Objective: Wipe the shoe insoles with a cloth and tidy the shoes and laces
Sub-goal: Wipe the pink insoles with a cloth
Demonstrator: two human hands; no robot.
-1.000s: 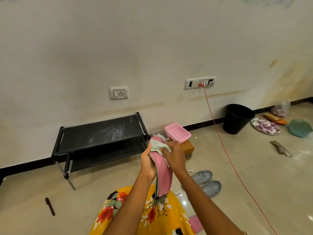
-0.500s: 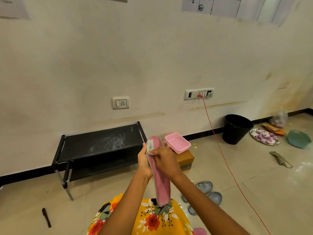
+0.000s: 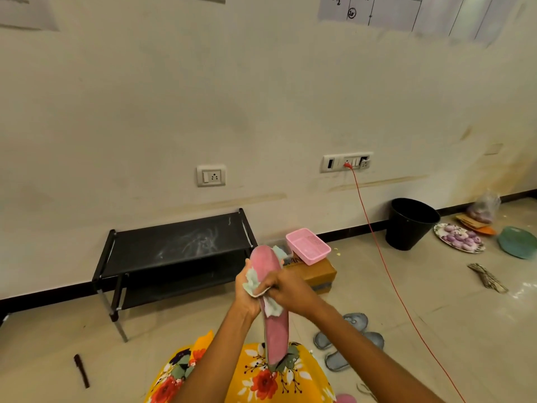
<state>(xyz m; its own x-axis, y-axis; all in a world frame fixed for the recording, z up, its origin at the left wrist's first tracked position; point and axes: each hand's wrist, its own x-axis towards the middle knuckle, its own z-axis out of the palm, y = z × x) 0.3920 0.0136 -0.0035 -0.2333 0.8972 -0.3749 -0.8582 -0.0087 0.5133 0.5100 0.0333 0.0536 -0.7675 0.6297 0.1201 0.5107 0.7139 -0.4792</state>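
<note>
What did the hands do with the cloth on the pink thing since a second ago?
The right hand slid the cloth down the pink insole, from its top end towards the middle. The left hand kept hold of the insole, upright over the lap. Nothing was let go. The black rack, pink basket and grey shoes stayed where they were.

R hand (image 3: 286, 289) w/ cloth (image 3: 255, 283) slid down insole (image 3: 273, 318) to middle.

A long pink insole (image 3: 271, 315) stands nearly upright, its lower end over the lap. A pale green cloth (image 3: 255, 283) wraps its middle. Grey shoes (image 3: 348, 341) lie on the floor.
</note>
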